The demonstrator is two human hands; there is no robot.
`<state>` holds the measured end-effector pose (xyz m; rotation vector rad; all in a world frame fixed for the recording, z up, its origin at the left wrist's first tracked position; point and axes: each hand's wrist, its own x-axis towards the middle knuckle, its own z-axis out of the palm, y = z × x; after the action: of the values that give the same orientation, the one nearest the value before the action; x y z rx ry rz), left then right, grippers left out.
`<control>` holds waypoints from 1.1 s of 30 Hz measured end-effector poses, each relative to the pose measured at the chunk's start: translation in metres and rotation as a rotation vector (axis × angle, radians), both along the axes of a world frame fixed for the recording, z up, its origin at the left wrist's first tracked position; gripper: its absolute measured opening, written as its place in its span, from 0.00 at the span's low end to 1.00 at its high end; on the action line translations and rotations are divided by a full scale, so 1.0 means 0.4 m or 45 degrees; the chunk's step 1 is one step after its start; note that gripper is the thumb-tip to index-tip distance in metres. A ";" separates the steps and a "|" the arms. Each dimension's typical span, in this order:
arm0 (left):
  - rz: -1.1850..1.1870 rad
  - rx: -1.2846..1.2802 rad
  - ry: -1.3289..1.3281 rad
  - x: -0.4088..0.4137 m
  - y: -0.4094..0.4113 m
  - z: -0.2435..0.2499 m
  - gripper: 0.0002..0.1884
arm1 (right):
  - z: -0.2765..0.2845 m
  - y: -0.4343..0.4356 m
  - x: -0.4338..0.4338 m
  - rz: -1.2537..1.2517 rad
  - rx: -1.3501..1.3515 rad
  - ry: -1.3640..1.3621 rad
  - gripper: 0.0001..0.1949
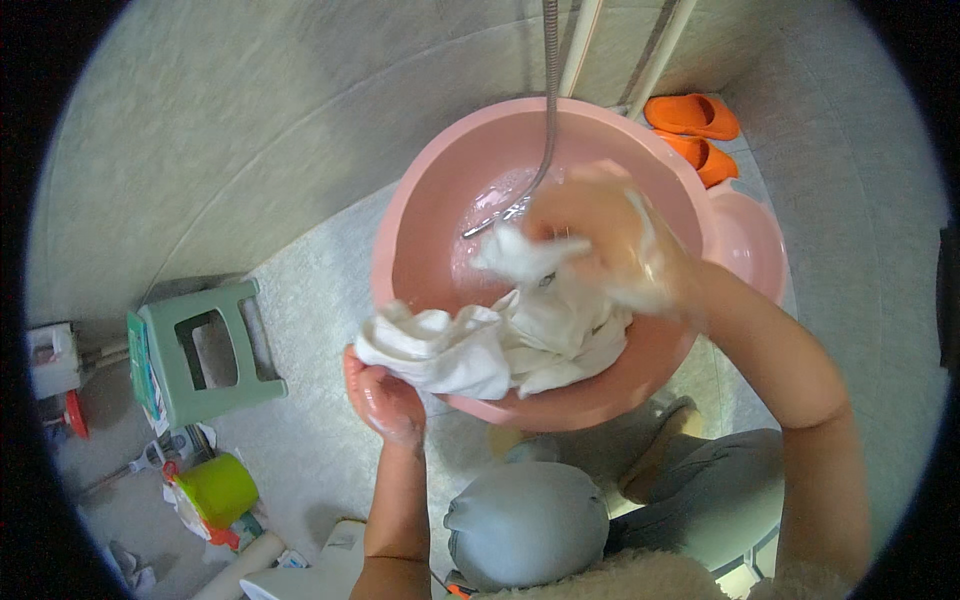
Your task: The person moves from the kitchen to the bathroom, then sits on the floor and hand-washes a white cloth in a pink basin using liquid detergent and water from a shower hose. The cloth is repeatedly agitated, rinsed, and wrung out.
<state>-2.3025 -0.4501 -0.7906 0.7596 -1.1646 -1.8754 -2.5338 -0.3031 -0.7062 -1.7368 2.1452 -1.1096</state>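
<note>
A bundle of wet white cloth [442, 356] hangs over the near rim of a large pink plastic basin [517, 412]. My left hand [386, 401], wet with some suds on it, grips the cloth's left end just outside the rim. Over the middle of the basin my right hand [600, 225] is blurred and streaked with foam, bent around part of the white fabric; its fingers are partly hidden. A metal shower hose [551, 82] drops into the basin, where its end lies in shallow soapy water [502, 195].
Orange slippers [690, 116] and a smaller pink basin [750, 240] stand at the right, close to the wall. At the left are a green plastic stool [210, 352] and a lime-green bin [217, 487]. Two pale pipes rise behind the basin. My knees are close to its near side.
</note>
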 end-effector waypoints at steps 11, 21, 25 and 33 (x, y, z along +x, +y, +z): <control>-0.399 0.347 -0.023 -0.207 0.008 -0.018 0.16 | -0.340 0.272 0.125 0.485 1.382 0.073 0.35; -1.141 -1.406 -0.972 -0.252 -0.013 -0.255 0.13 | -0.245 0.309 -0.010 0.017 1.002 -0.126 0.20; -0.986 -1.444 -1.229 -0.280 0.050 -0.179 0.24 | -0.204 0.451 -0.076 -0.329 0.371 -0.103 0.17; -1.301 -1.984 -0.896 -0.320 0.146 -0.223 0.37 | -0.259 0.801 0.081 -1.557 0.072 -0.652 0.13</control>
<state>-2.4306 -0.3918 -0.8797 -0.2371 -3.1676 -0.5845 -2.5014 0.0174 -0.8098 0.1223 2.7142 -1.4077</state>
